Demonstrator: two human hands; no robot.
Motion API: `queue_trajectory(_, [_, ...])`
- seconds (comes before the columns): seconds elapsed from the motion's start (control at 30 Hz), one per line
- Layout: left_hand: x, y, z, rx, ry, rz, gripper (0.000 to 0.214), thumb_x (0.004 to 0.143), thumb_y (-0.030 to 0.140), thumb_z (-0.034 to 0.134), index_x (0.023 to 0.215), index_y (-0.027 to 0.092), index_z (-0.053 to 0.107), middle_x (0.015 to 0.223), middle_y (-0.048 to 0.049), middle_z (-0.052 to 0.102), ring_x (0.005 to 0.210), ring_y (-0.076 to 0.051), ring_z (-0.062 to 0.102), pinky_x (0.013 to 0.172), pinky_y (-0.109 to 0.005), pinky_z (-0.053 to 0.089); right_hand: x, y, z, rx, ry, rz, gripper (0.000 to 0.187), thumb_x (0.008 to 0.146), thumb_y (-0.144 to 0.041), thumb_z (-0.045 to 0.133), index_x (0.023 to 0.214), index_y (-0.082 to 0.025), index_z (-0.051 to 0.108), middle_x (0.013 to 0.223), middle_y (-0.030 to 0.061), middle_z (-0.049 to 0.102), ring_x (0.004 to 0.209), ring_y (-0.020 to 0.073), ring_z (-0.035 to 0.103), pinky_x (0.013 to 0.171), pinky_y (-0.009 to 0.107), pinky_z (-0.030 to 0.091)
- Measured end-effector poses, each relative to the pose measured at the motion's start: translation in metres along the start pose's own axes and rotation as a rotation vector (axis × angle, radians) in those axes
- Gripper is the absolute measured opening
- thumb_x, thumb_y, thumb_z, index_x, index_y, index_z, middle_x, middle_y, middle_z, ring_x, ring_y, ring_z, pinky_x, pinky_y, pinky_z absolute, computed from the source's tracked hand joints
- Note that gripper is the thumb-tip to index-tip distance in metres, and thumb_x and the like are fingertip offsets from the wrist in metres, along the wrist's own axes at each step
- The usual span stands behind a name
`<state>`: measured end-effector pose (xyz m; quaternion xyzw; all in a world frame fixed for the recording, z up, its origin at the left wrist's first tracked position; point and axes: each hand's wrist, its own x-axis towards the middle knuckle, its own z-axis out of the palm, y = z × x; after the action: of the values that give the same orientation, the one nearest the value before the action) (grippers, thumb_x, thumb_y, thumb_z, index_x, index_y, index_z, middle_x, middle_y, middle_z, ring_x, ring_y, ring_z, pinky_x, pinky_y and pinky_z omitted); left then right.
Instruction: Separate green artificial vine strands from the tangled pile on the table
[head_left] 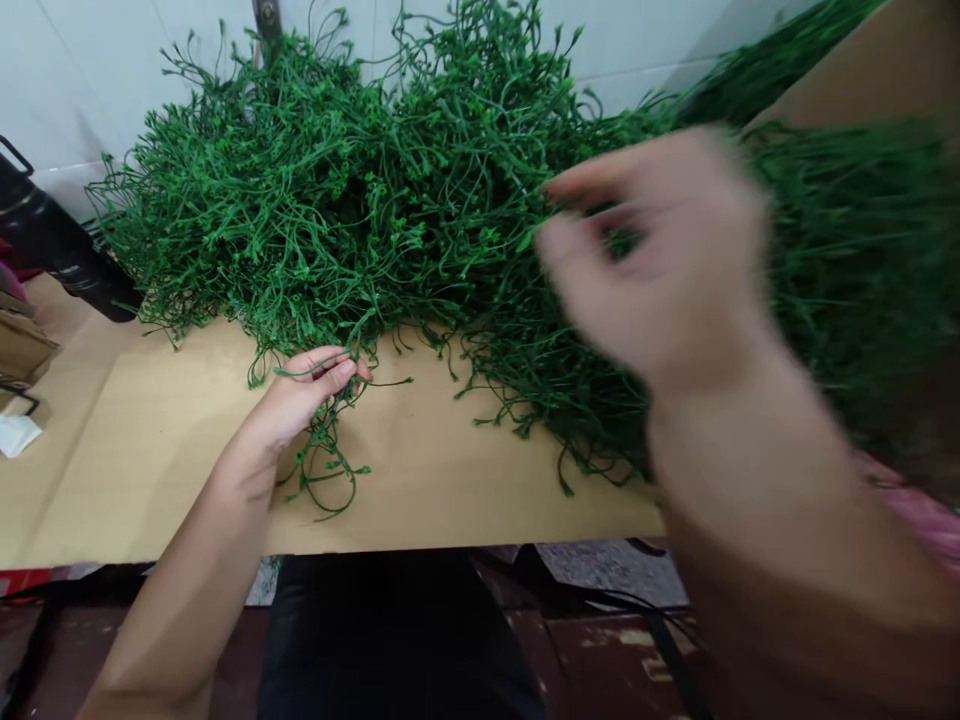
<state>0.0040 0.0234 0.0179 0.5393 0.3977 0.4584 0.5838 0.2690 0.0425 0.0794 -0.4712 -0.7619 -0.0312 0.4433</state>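
Near the front of the cardboard-covered table, my left hand (319, 385) is closed, pinching a small sprig of artificial greenery (326, 450) between thumb and fingers. Thin green stems with tiny forked tips hang below it and stick out to both sides. Just behind lies a large heap of the same artificial greenery (300, 190), spread against the wall. My right hand (660, 250) is raised over the right part of this heap, smeared by motion. Its thumb and index finger curve toward each other, and whether anything thin is between them I cannot make out.
A black bottle (64, 240) leans at the left beside the heap. Cardboard (855, 70) rises at the right, with more greenery around it. Small boxes (22, 345) sit at the left edge. The tabletop (450, 490) ends just before my lap.
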Motion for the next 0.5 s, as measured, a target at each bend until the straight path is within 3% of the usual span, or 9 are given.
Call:
queue_trajectory(0.07, [-0.001,-0.001,-0.001,0.039,-0.036,0.003,0.017,0.070,0.033,0.070,0.069,0.017,0.066,0.071,-0.0017,0.067,0.066,-0.010,0.057,0.063,-0.023,0.044,-0.004,-0.033,0.034,0.124,-0.221,-0.182,0.022,0.084,-0.025,0.048,0.100,-0.016,0.059,0.103,0.0117,0.058,0.103,0.0246,0.051,0.090,0.043,0.041])
queue_trajectory(0.13, [-0.003,0.001,-0.002,0.081,-0.063,-0.004,0.021,0.071,0.037,0.069,0.066,0.016,0.066,0.069,-0.0023,0.065,0.066,-0.011,0.056,0.063,-0.024,0.043,-0.006,-0.052,0.062,0.311,-0.492,-0.238,0.018,0.084,-0.020,0.045,0.093,-0.017,0.060,0.097,0.0081,0.059,0.095,0.0192,0.055,0.085,0.036,0.044])
queue_trajectory(0.23, [-0.004,0.008,-0.002,0.097,-0.085,-0.025,0.029,0.070,0.042,0.068,0.060,0.016,0.064,0.061,-0.0011,0.059,0.059,-0.010,0.051,0.057,-0.023,0.041,-0.005,-0.058,0.084,0.531,-0.751,-0.126,0.016,0.085,-0.017,0.042,0.085,-0.016,0.058,0.080,0.0036,0.058,0.073,0.0119,0.052,0.068,0.027,0.044])
queue_trajectory(0.37, [-0.004,0.011,-0.001,0.075,-0.088,-0.034,0.030,0.070,0.042,0.066,0.056,0.015,0.059,0.056,0.0014,0.052,0.052,-0.008,0.043,0.052,-0.022,0.036,-0.005,-0.049,0.088,0.750,-0.802,0.036,0.012,0.083,-0.024,0.049,0.077,-0.013,0.050,0.066,-0.0014,0.046,0.059,0.0069,0.039,0.055,0.021,0.035])
queue_trajectory(0.5, [-0.005,0.007,-0.001,0.096,-0.084,0.004,0.029,0.074,0.039,0.063,0.059,0.015,0.058,0.059,0.0025,0.051,0.055,-0.007,0.043,0.052,-0.021,0.034,-0.009,-0.043,0.092,0.970,-0.807,0.086,0.023,0.083,-0.036,0.052,0.077,-0.014,0.045,0.068,-0.0018,0.044,0.062,0.0063,0.039,0.058,0.021,0.035])
